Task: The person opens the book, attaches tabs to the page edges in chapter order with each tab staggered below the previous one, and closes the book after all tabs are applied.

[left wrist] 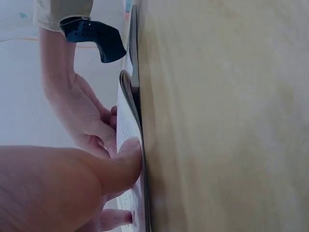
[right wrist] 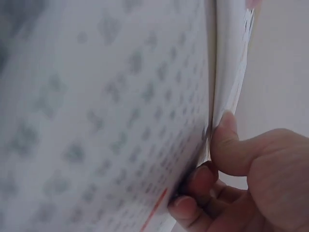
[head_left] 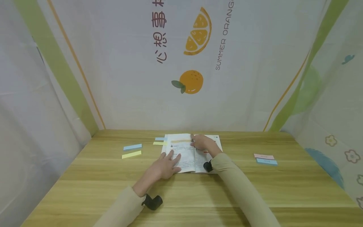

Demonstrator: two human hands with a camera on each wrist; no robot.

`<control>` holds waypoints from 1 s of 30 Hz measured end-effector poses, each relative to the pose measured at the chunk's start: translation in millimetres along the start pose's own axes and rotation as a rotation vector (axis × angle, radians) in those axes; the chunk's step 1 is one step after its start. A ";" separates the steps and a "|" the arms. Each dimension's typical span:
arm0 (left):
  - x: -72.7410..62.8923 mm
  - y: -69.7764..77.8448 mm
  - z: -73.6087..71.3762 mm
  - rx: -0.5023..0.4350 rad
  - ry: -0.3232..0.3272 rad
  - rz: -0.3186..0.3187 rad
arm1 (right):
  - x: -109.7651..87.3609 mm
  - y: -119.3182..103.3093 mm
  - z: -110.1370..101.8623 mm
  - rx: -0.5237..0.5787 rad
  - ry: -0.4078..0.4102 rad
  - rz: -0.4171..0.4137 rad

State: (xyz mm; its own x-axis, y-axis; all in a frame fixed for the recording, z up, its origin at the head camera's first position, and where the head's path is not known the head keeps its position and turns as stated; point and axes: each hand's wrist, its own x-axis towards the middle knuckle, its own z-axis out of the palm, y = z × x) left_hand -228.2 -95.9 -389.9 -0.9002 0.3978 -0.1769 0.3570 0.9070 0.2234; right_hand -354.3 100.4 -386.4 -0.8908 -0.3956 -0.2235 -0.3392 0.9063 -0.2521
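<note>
A book (head_left: 185, 162) with printed pages lies spread on the table. My left hand (head_left: 164, 167) rests on its left page with the fingers spread. In the left wrist view the left thumb (left wrist: 128, 162) presses by the page's lower edge. My right hand (head_left: 202, 142) is at the upper part of the gutter. Its thumb (right wrist: 227, 135) and bent fingers come together there on the book, as the right wrist view shows; what lies between them is hidden. A blue tab (head_left: 160, 138) and a yellow tab (head_left: 159, 143) stick out from the book's left side.
Left of the book lie a blue sticky strip (head_left: 132, 147) and a yellow sticky strip (head_left: 131, 154). To the right are a pink strip (head_left: 263, 156) and a blue strip (head_left: 266, 161). A printed cloth (head_left: 136, 104) hangs behind the wooden table (head_left: 187, 195).
</note>
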 end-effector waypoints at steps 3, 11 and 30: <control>0.3 1.6 1.1 -0.002 0.003 -0.013 | -0.1 -2.5 1.8 -0.041 0.020 -0.009; 0.2 4.9 2.8 0.032 0.024 -0.031 | -6.3 -5.0 7.4 -0.155 0.102 -0.114; -4.7 7.1 4.4 0.074 0.045 -0.033 | -37.9 -15.4 14.2 -0.097 0.132 -0.221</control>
State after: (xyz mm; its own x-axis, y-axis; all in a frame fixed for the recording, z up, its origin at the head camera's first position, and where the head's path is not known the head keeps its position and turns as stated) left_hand -220.3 -90.7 -391.7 -0.9216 0.3622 -0.1392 0.3426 0.9280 0.1466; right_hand -311.0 99.3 -387.4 -0.8215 -0.5682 -0.0470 -0.5514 0.8128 -0.1882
